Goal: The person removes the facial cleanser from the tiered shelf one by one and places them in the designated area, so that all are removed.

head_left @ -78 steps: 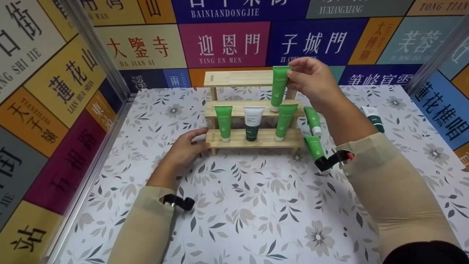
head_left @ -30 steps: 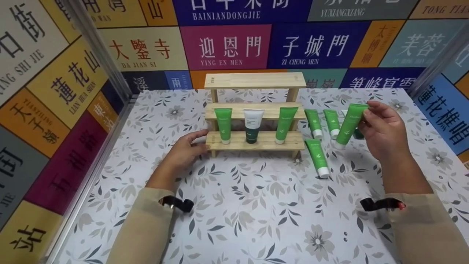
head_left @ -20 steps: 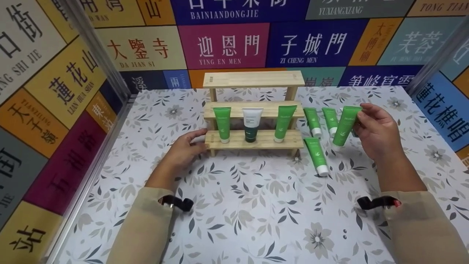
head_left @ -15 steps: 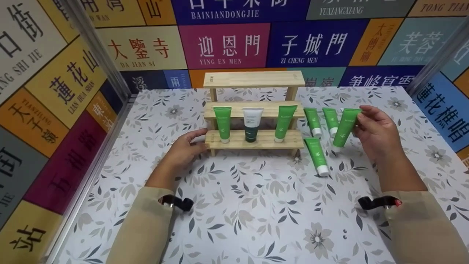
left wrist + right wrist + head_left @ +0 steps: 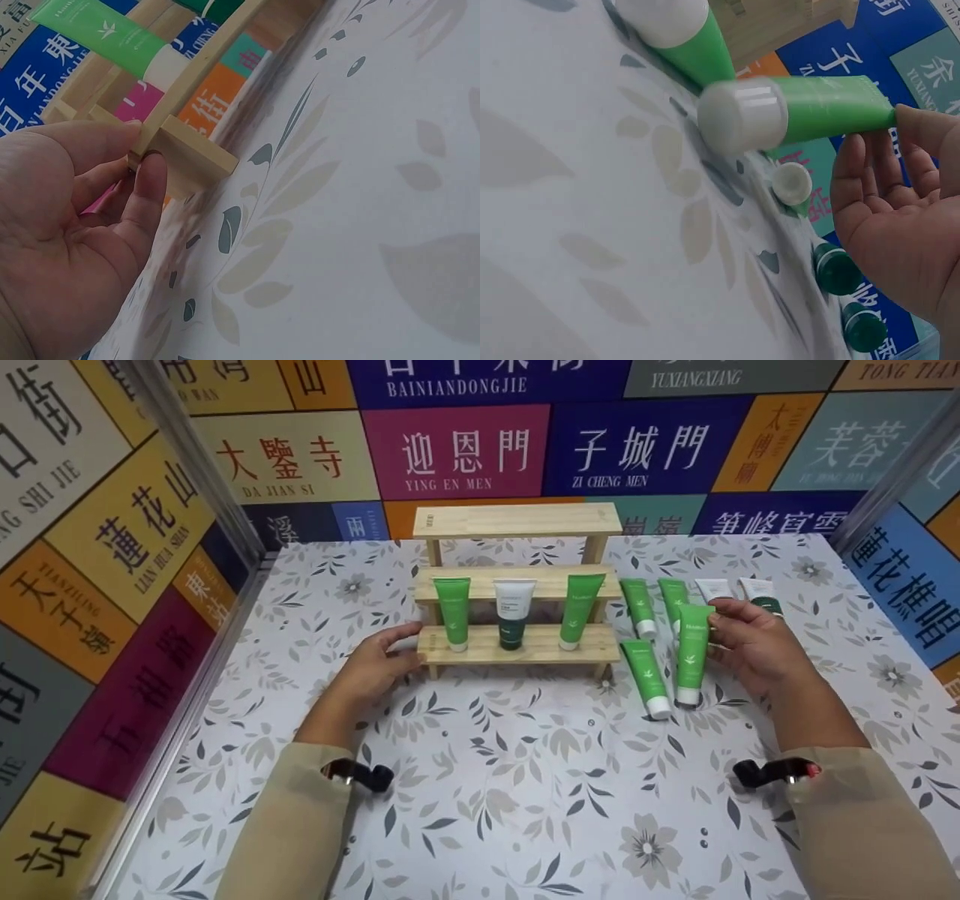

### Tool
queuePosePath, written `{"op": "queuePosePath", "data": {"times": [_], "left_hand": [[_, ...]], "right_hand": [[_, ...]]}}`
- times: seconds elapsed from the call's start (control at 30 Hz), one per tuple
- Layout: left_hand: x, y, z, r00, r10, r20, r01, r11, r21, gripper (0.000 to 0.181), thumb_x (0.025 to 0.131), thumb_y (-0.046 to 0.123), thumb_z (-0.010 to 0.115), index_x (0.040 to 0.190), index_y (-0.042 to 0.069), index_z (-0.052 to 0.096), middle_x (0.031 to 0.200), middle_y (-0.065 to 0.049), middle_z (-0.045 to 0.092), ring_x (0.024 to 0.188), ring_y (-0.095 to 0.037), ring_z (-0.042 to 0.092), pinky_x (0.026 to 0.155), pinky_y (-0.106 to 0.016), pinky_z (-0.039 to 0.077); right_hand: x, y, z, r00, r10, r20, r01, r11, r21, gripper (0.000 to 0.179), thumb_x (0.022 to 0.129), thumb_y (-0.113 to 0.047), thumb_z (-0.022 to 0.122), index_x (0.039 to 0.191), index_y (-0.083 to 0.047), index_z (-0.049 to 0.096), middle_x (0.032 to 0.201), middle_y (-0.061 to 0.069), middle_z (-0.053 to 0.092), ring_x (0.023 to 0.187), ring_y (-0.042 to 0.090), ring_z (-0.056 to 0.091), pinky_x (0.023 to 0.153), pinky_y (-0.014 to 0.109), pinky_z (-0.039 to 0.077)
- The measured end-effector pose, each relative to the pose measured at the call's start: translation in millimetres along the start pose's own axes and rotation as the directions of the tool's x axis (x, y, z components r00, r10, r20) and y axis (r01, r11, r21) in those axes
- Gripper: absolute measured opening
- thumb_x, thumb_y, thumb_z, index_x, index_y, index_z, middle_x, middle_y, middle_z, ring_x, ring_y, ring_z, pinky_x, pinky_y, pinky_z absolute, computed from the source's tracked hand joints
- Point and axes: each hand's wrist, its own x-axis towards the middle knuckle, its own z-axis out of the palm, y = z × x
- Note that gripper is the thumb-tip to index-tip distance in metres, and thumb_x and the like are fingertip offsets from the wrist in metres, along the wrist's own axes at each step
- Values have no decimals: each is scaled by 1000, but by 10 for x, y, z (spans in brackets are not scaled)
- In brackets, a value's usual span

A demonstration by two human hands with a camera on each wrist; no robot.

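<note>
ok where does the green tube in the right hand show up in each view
Head: tube right of centre, pinched by the right hand.
Left wrist: not in it.
Right wrist: tube in the upper half, right of centre.
Shared landmark: stand, upper middle in head, upper left in left wrist, top edge in right wrist.

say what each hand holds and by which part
Right hand: a green tube, by a corner of its flat end. Left hand: the wooden rack, by the left end of its lowest shelf.
</note>
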Motion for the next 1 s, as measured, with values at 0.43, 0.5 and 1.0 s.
{"op": "queuePosePath", "data": {"times": [0.43, 0.5, 1.0], "left_hand": [[6, -9, 7, 1000, 11, 2, -11, 1000, -11, 64, 98, 12, 75, 157, 22, 54, 151, -9, 64, 116, -21, 70, 91, -33, 58], [2, -19, 13, 1000, 13, 6, -13, 999, -32, 64, 98, 11, 75, 157, 21, 54, 149, -9, 64, 118, -21, 70, 94, -33, 58], [-16, -21, 7, 1000, 14, 12, -14, 998, -58, 63, 98, 13, 75, 156, 22, 54, 144, -7, 69, 121, -21, 70, 98, -34, 56]], "right_hand": [[77, 73, -64, 972, 215, -95, -234, 921, -312, 55, 95, -26, 83, 145, -16, 60, 105, -9, 78, 87, 10, 74, 77, 26, 62], [89, 83, -51, 970, 221, -104, -243, 909, -339, 55, 96, -26, 82, 145, -16, 60, 105, -9, 78, 87, 10, 73, 77, 26, 62], [117, 152, -31, 969, 202, -144, -244, 880, -406, 54, 98, -27, 80, 146, -18, 58, 106, -11, 77, 88, 9, 73, 78, 25, 63]]}}
